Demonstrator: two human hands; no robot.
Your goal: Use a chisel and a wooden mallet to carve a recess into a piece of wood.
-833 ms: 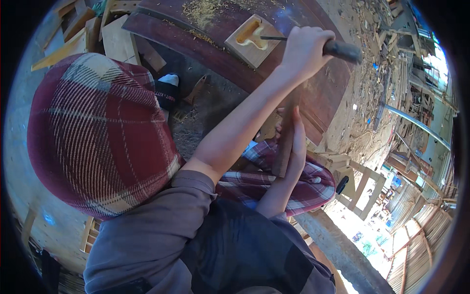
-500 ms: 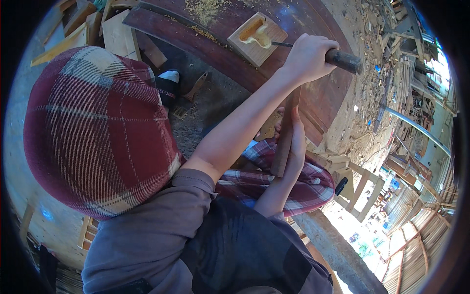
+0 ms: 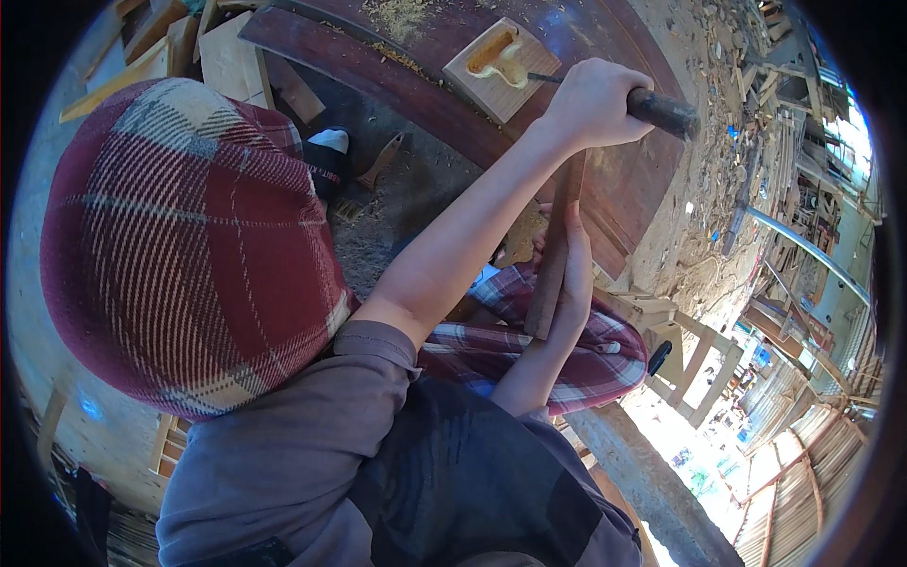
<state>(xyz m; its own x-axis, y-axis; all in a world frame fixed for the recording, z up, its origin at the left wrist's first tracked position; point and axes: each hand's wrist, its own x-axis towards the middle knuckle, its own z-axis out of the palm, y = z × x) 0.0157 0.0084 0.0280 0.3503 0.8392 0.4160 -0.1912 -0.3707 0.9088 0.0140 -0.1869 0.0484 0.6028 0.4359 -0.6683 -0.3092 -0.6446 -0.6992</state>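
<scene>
My left hand (image 3: 595, 104) is closed on the dark, thick handle (image 3: 666, 113) of a tool whose thin metal shaft (image 3: 546, 77) reaches a light wooden block (image 3: 484, 80) with a carved, pale-edged hollow. My right hand (image 3: 574, 250), lower down, is closed around a long brown wooden bar (image 3: 550, 293) that runs up toward my left wrist; its fingertips show partly behind the bar. The block lies on a dark red wooden board (image 3: 614, 189) with shavings. The far end of the bar is partly hidden by my left hand.
Plaid-covered legs (image 3: 179, 246) are bent either side, with a dark slipper (image 3: 321, 170) and a brush (image 3: 383, 156) beyond. Offcuts (image 3: 227, 61) are piled at upper left. A wooden frame (image 3: 709, 369), rubble ground (image 3: 704, 161) and a pale curved pipe (image 3: 803, 246) are on the right.
My left hand and the tool first shifted slightly right and down, then rose a little. The block sits slightly farther right. My right hand keeps its grip on the bar.
</scene>
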